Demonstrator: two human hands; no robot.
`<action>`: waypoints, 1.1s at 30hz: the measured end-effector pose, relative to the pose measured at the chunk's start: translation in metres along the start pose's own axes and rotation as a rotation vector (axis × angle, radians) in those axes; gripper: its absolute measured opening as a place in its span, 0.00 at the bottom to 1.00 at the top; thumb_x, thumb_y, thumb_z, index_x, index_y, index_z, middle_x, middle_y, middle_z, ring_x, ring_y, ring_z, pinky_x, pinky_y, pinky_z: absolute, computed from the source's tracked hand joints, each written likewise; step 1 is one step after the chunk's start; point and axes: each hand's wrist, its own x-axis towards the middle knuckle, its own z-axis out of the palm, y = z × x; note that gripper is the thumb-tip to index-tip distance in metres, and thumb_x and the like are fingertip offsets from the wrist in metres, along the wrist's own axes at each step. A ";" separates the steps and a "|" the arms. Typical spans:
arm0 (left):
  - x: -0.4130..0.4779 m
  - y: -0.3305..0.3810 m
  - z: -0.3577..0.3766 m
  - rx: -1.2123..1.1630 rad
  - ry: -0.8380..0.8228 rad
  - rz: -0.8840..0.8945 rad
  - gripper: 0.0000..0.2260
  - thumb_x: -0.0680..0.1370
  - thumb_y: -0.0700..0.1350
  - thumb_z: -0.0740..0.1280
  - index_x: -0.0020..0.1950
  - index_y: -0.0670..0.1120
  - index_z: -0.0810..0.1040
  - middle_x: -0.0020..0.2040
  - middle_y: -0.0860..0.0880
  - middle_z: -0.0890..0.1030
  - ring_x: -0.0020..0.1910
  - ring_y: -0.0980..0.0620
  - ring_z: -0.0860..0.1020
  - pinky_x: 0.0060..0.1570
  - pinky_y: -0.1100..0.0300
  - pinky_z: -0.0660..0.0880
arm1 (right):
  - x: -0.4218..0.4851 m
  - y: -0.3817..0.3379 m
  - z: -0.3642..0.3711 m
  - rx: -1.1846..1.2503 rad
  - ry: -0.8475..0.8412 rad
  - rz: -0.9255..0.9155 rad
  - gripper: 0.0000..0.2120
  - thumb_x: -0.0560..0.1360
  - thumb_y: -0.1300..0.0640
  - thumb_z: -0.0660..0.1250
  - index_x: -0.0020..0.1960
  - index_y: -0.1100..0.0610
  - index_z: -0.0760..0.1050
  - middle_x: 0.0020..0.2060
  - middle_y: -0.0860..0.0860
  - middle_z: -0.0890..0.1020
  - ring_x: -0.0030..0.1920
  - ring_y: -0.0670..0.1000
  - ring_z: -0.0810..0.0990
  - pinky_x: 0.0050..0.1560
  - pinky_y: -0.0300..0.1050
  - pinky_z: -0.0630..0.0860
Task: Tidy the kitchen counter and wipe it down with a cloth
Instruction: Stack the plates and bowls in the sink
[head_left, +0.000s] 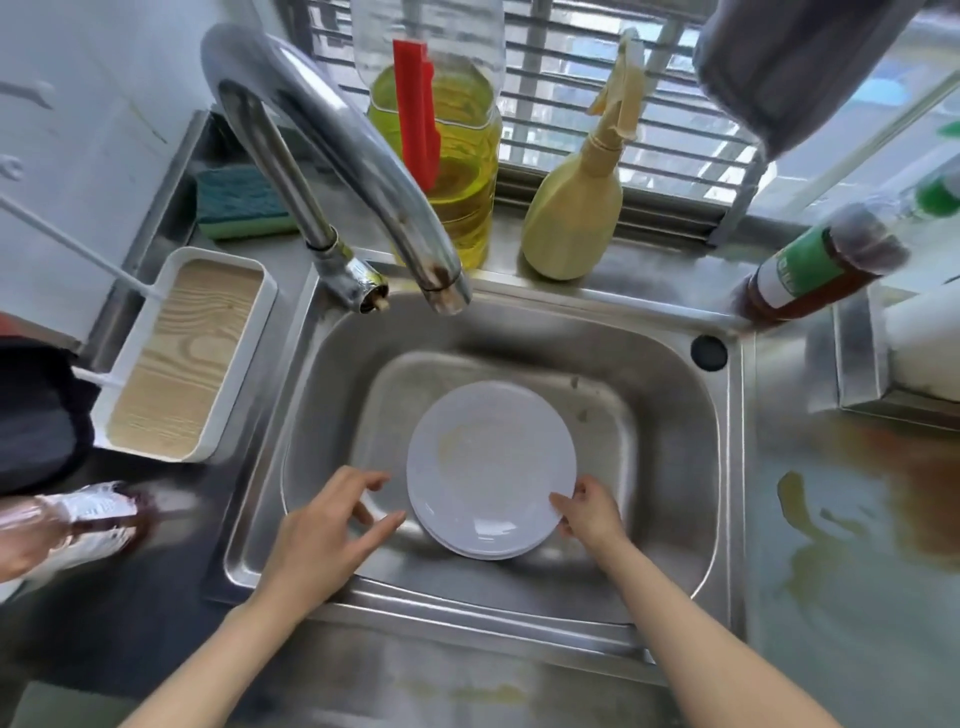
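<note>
Steadying the white plates (491, 467), stacked in the sink (675, 415), looks wise. The right hand (589, 512) pinches their right rim with its fingers. The left hand (332, 525), fingers spread, hovers just beside and should take the opposite rim so that nothing slips.

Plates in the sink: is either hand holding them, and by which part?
The right hand grips the plates by their near right rim. The left hand is open beside the left rim and holds nothing.
</note>
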 end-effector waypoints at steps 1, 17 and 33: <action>0.000 0.000 0.000 0.003 -0.005 -0.007 0.17 0.68 0.66 0.60 0.53 0.61 0.69 0.46 0.62 0.75 0.42 0.69 0.76 0.36 0.56 0.77 | -0.003 0.000 0.000 -0.065 0.024 -0.029 0.13 0.73 0.61 0.69 0.36 0.53 0.66 0.39 0.57 0.76 0.36 0.54 0.73 0.35 0.42 0.67; -0.098 0.063 -0.018 -0.394 0.180 -0.254 0.08 0.70 0.53 0.71 0.44 0.53 0.77 0.43 0.53 0.80 0.44 0.59 0.78 0.47 0.61 0.75 | -0.138 -0.045 -0.066 -0.282 -0.116 -0.658 0.12 0.73 0.54 0.70 0.54 0.50 0.72 0.51 0.47 0.76 0.48 0.47 0.75 0.48 0.40 0.71; -0.398 0.070 -0.002 -0.718 1.102 -0.781 0.07 0.66 0.56 0.72 0.42 0.59 0.79 0.42 0.48 0.82 0.39 0.57 0.79 0.39 0.71 0.72 | -0.295 -0.056 0.072 -0.633 -0.747 -1.162 0.10 0.70 0.50 0.73 0.47 0.45 0.73 0.44 0.49 0.80 0.42 0.39 0.79 0.40 0.33 0.74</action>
